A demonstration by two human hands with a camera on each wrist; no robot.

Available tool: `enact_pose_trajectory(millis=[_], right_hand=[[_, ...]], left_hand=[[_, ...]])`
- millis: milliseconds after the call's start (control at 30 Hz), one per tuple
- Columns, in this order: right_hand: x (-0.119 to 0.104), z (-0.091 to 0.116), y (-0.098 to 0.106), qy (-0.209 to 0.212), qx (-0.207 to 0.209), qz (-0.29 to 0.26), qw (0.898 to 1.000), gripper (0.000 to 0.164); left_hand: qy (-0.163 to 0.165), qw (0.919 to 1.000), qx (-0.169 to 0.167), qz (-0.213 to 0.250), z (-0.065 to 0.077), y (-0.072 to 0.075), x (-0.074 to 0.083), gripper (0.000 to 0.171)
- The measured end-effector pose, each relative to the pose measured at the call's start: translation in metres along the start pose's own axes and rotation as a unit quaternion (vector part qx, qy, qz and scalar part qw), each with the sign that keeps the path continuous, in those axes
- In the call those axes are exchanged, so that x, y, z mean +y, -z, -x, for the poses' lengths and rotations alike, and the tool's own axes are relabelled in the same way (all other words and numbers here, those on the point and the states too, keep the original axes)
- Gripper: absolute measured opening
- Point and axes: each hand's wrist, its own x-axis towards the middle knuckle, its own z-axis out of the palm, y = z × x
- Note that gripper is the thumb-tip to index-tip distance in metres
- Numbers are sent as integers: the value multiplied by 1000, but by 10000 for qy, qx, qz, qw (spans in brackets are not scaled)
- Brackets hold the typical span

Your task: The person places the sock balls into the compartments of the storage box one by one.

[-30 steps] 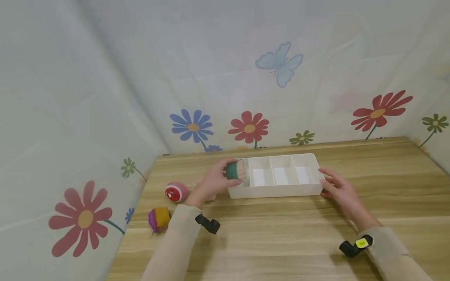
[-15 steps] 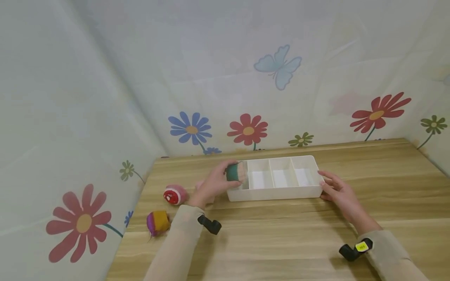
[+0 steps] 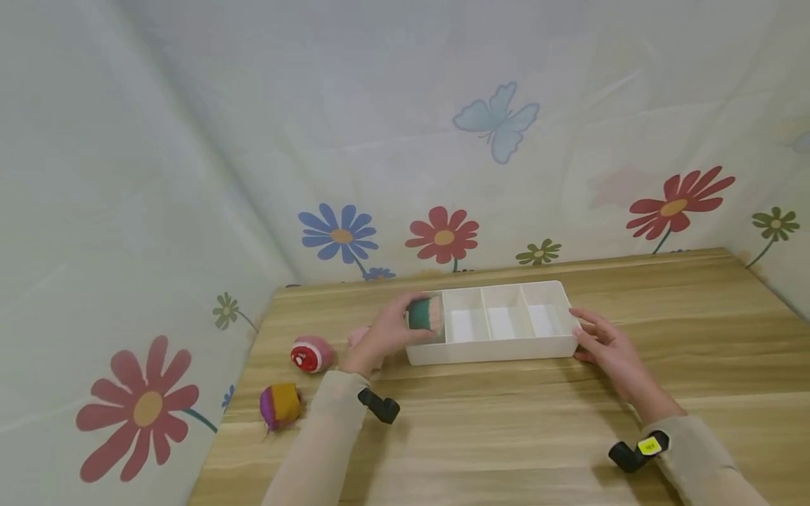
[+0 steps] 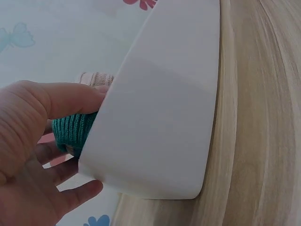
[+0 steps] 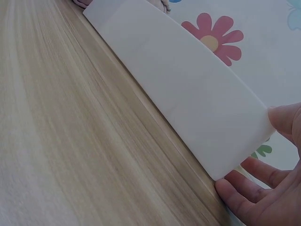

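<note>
My left hand (image 3: 384, 330) pinches a green and beige ribbed-knit rolled-up sock (image 3: 424, 314) between thumb and fingers. The sock sits at the leftmost compartment of a white divided box (image 3: 493, 349), lowered partly below the rim. In the left wrist view, the box's front wall hides part of the green sock (image 4: 73, 129). At the other end, my right hand (image 3: 610, 351) holds the box by its right end. The right wrist view has the thumb at the top edge and the fingers against the end wall of the box (image 5: 178, 84).
Left of the box lie a pink roll with a red and white end (image 3: 311, 353) and a purple and yellow roll (image 3: 280, 405). A pale pink item (image 3: 357, 336) is partly hidden behind my left hand. A flower-printed curtain (image 3: 380, 140) borders the wooden table (image 3: 481, 422).
My left hand has brought the green sock slightly lower into the leftmost compartment. The right hand keeps its hold on the box. The head view has shifted a little.
</note>
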Motion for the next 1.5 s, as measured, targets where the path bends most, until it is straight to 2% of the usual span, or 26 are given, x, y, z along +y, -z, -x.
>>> enact_pose_trajectory(millis=[167, 300, 467, 700, 800, 1067, 1167, 1333, 1500], right_hand=[[1, 0, -1, 57, -28, -18, 10000, 54], [3, -1, -2, 170, 0, -57, 9998, 51], [3, -2, -3, 259, 37, -20, 9997, 50], [3, -1, -2, 246, 30, 28, 9997, 50], [3, 0, -1, 216, 34, 40, 9998, 51], [3, 0, -2, 225, 33, 28, 9997, 51], [3, 1, -2, 249, 29, 39, 9997, 51], [4, 0, -2, 257, 1, 12, 9997, 51], [5, 0, -2, 262, 8, -14, 9997, 50]], left_hand=[[-280, 9985, -111, -461, -1, -1, -7, 64], [-257, 9983, -114, -512, 0, 0, -7, 60], [-250, 9990, -67, -375, 3, 2, -3, 57], [-173, 9989, 103, 419, 8, 5, -6, 52], [-181, 9979, 136, 614, 11, 7, -7, 51], [-245, 9976, -46, 641, 18, 14, -2, 53], [-174, 9978, -67, 642, 22, 17, 0, 53], [52, 9978, 68, 662, 29, 22, 0, 53], [-80, 9978, 173, 633, 35, 28, -2, 53]])
